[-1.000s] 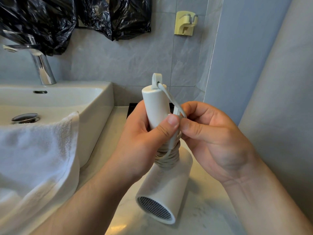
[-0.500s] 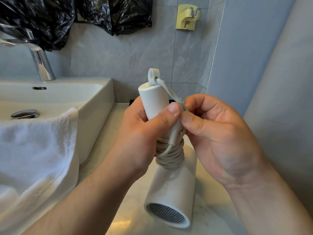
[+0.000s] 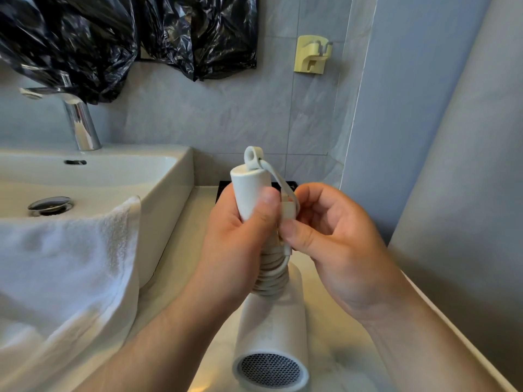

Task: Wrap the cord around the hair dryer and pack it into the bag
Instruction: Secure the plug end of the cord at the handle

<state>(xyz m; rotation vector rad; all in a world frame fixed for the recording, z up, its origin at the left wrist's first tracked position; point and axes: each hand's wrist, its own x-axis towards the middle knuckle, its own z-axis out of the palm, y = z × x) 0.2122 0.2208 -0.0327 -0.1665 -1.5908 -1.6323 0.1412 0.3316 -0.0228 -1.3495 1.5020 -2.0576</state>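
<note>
A white hair dryer point(image 3: 273, 332) is held handle-up over the counter, its mesh intake facing me. My left hand point(image 3: 240, 244) grips the handle, thumb across its front. The white cord point(image 3: 273, 274) is coiled in several turns around the lower handle. My right hand point(image 3: 336, 241) pinches the cord's plug end point(image 3: 288, 210) against the handle beside the left thumb. A short loop of cord runs from the hanging ring at the handle's top down to that pinch. No bag for packing is clearly seen; a black object point(image 3: 223, 188) sits behind the hands, mostly hidden.
A white sink point(image 3: 167, 176) with a chrome faucet point(image 3: 80, 123) is at left, with a white towel point(image 3: 65, 264) draped over its front edge. Black plastic sheeting point(image 3: 113, 35) hangs on the tiled wall. A yellow wall hook point(image 3: 311, 53) is above. A wall closes the right side.
The dryer has shifted slightly right and its barrel lower toward me. My right fingers have moved down along the plug, still pinching it at the handle.
</note>
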